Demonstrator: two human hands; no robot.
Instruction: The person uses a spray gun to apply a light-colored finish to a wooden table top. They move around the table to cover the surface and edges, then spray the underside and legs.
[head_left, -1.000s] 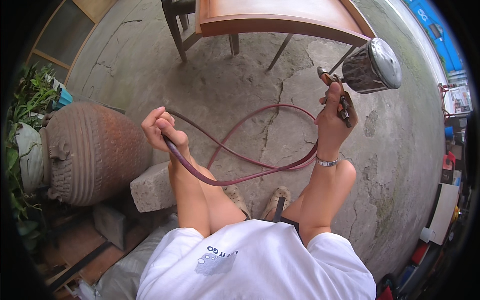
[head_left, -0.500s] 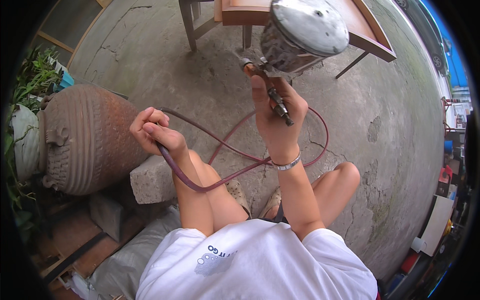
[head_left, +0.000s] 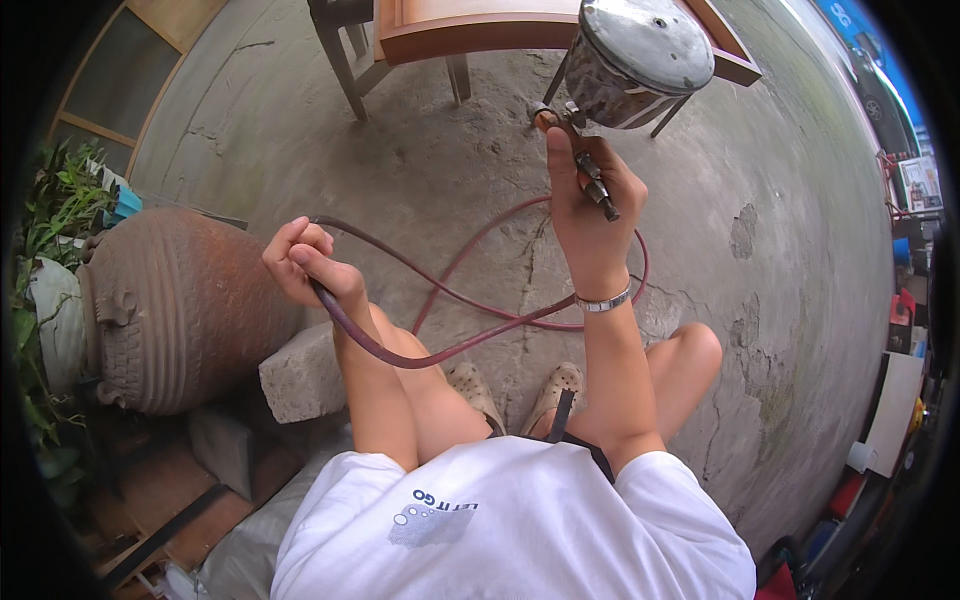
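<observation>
A paint spray gun [head_left: 645, 75] with a round, paint-smeared metal cup on top is gripped in my right hand [head_left: 600, 225]. Its cup is close to the near edge of a brown wooden tray-like panel [head_left: 470, 42]. A dark red air hose [head_left: 450, 352] trails from below the gun and loops above the ground. Farther left, my left hand [head_left: 315, 265] has its fingers curled around that hose, palm turned up. The gun's trigger is hidden by my right fingers.
The panel rests on a dark wooden stand [head_left: 352, 75]. To my left are a big brown clay jar [head_left: 200, 315], a rough concrete block [head_left: 305, 378] and green plants [head_left: 70, 195]. Cracked concrete ground [head_left: 480, 160] lies in front. Mixed goods [head_left: 890, 410] line the far right.
My right hand and the spray gun have moved right along the panel's near edge. The view has shifted slightly. My left hand keeps its hold on the hose.
</observation>
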